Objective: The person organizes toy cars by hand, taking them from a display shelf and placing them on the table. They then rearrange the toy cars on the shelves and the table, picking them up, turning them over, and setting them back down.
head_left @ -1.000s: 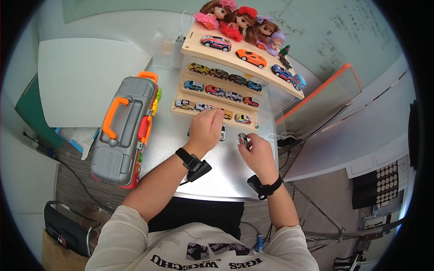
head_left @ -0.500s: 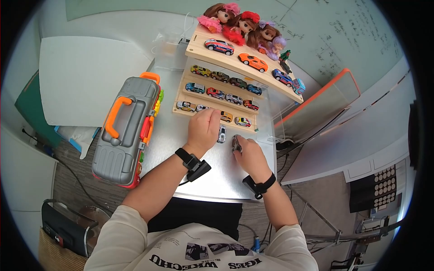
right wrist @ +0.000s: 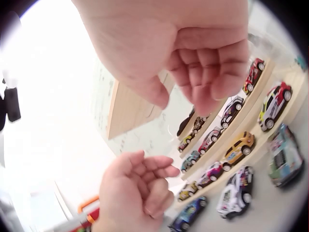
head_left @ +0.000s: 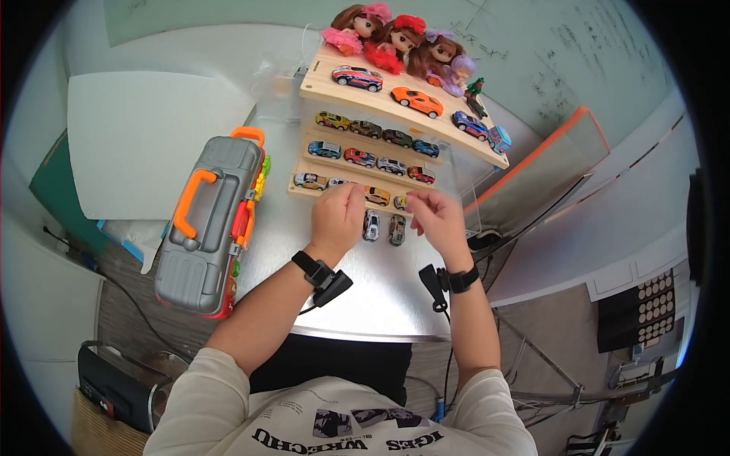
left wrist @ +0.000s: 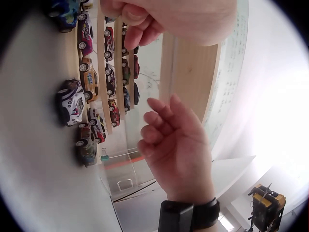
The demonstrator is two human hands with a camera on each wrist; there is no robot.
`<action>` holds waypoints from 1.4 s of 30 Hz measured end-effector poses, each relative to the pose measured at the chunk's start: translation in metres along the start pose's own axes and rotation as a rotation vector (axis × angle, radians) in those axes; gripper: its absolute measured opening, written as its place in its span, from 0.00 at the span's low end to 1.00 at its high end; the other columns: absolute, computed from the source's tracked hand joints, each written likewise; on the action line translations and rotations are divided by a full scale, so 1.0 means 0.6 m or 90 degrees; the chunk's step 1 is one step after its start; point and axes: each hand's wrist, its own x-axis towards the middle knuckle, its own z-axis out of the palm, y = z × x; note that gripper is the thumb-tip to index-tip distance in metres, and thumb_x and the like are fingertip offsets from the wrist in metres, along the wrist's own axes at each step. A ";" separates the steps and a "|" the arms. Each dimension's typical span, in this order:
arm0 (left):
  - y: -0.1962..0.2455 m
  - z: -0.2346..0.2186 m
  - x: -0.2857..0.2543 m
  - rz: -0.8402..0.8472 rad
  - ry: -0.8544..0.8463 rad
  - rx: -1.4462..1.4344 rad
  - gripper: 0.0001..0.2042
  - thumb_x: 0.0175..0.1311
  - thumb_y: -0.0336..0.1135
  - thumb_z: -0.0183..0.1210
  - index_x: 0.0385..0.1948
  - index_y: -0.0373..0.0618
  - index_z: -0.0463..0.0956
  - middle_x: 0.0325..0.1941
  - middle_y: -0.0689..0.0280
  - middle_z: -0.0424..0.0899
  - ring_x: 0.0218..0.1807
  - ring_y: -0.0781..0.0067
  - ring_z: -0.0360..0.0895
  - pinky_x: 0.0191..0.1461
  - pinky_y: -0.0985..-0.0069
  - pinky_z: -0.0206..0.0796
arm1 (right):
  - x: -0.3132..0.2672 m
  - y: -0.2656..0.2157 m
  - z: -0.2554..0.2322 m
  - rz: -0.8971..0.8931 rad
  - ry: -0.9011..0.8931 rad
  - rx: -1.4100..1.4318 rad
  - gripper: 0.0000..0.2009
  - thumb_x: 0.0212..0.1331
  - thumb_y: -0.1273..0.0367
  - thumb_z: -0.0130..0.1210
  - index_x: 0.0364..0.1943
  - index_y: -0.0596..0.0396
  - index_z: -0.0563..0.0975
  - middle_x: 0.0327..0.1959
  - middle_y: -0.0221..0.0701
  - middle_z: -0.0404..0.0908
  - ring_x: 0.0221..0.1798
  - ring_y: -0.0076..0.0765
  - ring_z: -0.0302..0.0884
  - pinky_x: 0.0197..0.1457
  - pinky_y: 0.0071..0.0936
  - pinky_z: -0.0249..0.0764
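Landmark: the tiered wooden rack (head_left: 395, 204), which is standing on the metal table (head_left: 353, 292).

Hands, two: both are hovering in front of the rack, apart from each other and holding nothing. My left hand (head_left: 337, 216) is hanging with loosely bent fingers before the left part of the rack's lowest tier. My right hand (head_left: 441, 220) is hanging before its right end, fingers loosely bent.

Loose toy cars, three, all resting on the table in front of the rack:
- Dark blue car (right wrist: 188, 214): sitting toward the rack's left; my left hand is hiding it from the head view.
- White car (head_left: 370, 226): standing next in line, between my hands, nose-or-tail toward the rack.
- Camouflage car (head_left: 397, 229): standing just beside the white one, near my right hand and the rack's right part.

Rack cars: rows are filling all three tiers, a yellow-orange car (head_left: 377, 196) among those on the lowest.

Upper board (head_left: 319, 82), above the rack: it is carrying an orange car (head_left: 417, 102), other vehicles and, along the back, several dolls (head_left: 395, 44).

Toolbox (head_left: 199, 258), one, grey with an orange handle: lying to the left of the rack.
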 end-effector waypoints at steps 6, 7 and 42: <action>-0.009 -0.002 0.003 -0.028 0.005 0.073 0.09 0.68 0.31 0.57 0.27 0.37 0.79 0.27 0.53 0.82 0.32 0.48 0.80 0.37 0.58 0.71 | 0.031 0.079 -0.006 -0.042 0.027 0.325 0.10 0.69 0.68 0.59 0.29 0.57 0.81 0.21 0.26 0.79 0.17 0.18 0.68 0.19 0.19 0.59; -0.013 -0.001 0.004 -0.005 0.019 0.091 0.08 0.66 0.30 0.57 0.26 0.38 0.79 0.26 0.53 0.82 0.31 0.48 0.80 0.35 0.58 0.71 | 0.030 0.094 -0.005 -0.030 0.051 0.332 0.12 0.69 0.69 0.59 0.26 0.55 0.80 0.19 0.26 0.77 0.17 0.18 0.66 0.19 0.19 0.57; 0.000 -0.002 -0.008 -0.103 -0.290 0.484 0.17 0.56 0.41 0.67 0.36 0.37 0.73 0.29 0.47 0.83 0.35 0.41 0.83 0.39 0.52 0.74 | 0.029 0.149 0.006 0.090 -0.010 0.394 0.19 0.73 0.64 0.56 0.20 0.49 0.73 0.17 0.18 0.67 0.20 0.15 0.60 0.23 0.20 0.54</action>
